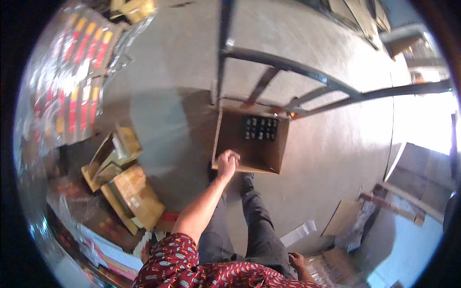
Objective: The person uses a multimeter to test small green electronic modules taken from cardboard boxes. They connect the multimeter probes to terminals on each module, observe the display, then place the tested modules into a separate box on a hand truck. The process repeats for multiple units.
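One left hand (228, 163) curled over box (283, 146), right hand (297, 261) lowered

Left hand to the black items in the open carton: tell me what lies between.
Head view: only the carton's bare bottom shows between the left hand and black items.

The bare left hand (228, 162) is held out in front, its fingers (232, 155) curled; behind it, the bare left forearm (205, 204) is extended. The bare right hand (297, 261) is positioned well behind and rightward of the left one.
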{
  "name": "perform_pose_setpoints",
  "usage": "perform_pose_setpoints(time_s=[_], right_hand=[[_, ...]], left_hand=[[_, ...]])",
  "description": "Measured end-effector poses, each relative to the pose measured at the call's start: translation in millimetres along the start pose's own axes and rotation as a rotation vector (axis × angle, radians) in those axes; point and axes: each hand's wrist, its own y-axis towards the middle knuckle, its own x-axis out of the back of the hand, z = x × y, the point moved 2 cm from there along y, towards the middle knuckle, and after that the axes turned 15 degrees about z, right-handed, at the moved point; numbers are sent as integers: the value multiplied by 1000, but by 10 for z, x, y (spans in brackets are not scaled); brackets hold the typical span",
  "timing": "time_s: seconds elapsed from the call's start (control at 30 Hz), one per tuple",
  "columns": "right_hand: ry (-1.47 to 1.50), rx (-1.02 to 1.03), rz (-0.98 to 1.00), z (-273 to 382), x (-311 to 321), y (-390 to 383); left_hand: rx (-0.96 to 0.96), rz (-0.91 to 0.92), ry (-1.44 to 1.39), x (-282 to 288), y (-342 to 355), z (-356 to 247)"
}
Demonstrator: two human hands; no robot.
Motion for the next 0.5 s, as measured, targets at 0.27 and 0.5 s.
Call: perform_pose_setpoints(time_s=[0.27, 0.5], right_hand=[[-113, 309, 80, 2180, 750, 445], [-577, 467, 108, 3638, 484, 191]], left_hand=[[341, -470, 215, 1003, -3852, 173], [832, -1029, 53, -224, -7345, 1126]])
